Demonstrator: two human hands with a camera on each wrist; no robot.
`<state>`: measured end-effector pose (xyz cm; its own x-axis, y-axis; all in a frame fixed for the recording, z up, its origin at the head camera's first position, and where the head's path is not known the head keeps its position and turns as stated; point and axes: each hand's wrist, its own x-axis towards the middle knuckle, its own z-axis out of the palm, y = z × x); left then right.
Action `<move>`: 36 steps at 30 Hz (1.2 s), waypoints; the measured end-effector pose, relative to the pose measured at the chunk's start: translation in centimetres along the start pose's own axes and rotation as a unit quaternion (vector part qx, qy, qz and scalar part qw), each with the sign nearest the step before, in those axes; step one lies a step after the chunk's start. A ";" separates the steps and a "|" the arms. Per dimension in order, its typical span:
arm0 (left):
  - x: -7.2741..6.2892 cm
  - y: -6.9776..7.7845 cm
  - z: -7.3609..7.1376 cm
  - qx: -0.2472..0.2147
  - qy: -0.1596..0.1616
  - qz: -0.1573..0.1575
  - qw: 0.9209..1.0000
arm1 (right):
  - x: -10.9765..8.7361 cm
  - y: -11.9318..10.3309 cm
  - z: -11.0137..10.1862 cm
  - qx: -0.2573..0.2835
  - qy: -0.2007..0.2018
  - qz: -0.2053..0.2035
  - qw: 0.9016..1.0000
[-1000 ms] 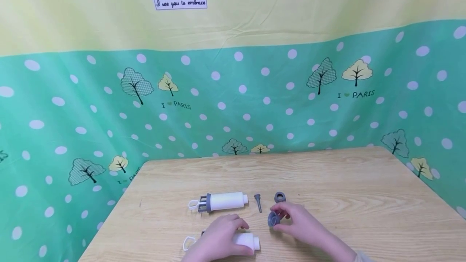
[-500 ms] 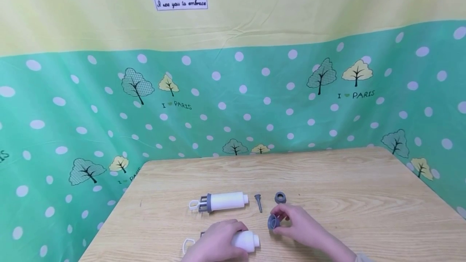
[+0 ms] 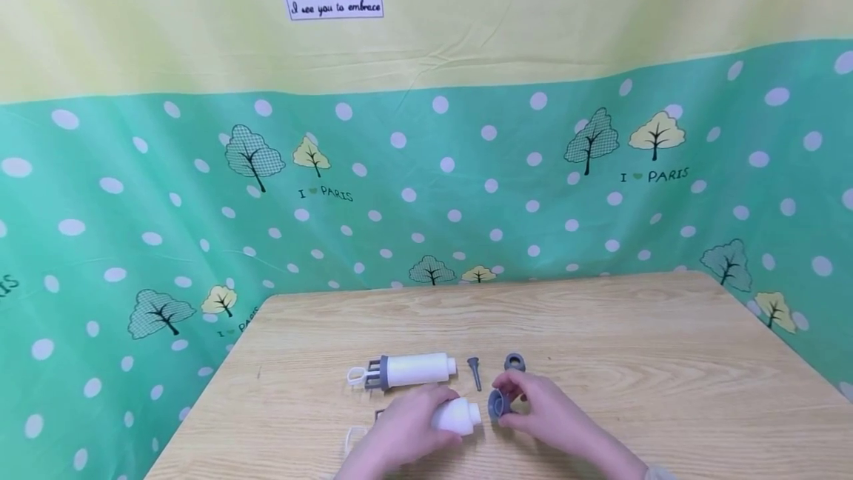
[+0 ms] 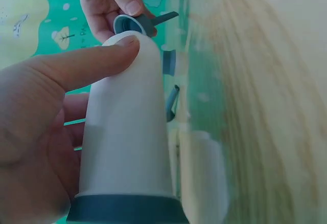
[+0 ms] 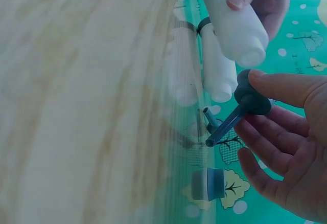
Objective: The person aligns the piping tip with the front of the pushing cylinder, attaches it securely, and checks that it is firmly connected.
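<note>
My left hand point(image 3: 406, 424) grips a white syringe-like tube point(image 3: 455, 416) with a dark grey collar, its thumb along the barrel in the left wrist view. A white loop handle point(image 3: 355, 437) shows behind that hand. The tube's narrow mouth points right, towards a dark grey funnel-shaped nozzle point(image 3: 497, 404) that my right hand point(image 3: 543, 407) pinches between thumb and fingers. Mouth and nozzle are close but apart in the head view. The nozzle's thin spout point(image 5: 225, 128) sticks out away from the tube in the right wrist view.
Behind the hands lie a second white tube point(image 3: 418, 368) with grey collar and loop handle, a slim grey nozzle point(image 3: 474, 373) and a grey ring-shaped cap point(image 3: 514, 361). They rest on a wood-grain table point(image 3: 600, 317), with a patterned green curtain point(image 3: 400, 206) beyond.
My left hand has raised the white tube and brought it to the right, nearer the nozzle. The right hand has stayed almost in place, still holding the nozzle.
</note>
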<state>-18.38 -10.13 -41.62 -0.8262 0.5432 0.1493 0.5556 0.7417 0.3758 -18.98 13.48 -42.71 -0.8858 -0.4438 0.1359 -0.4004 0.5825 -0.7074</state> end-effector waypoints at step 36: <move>3.0 2.2 0.0 0.069 0.067 0.030 0.995 | 0.4 -0.5 -0.4 -0.051 0.089 -0.049 0.994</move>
<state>-19.66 -6.86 -40.34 -0.7904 0.5382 0.2925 0.6049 0.7611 0.2343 -19.20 13.29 -42.08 -0.8648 -0.3802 0.3280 -0.5011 0.6117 -0.6121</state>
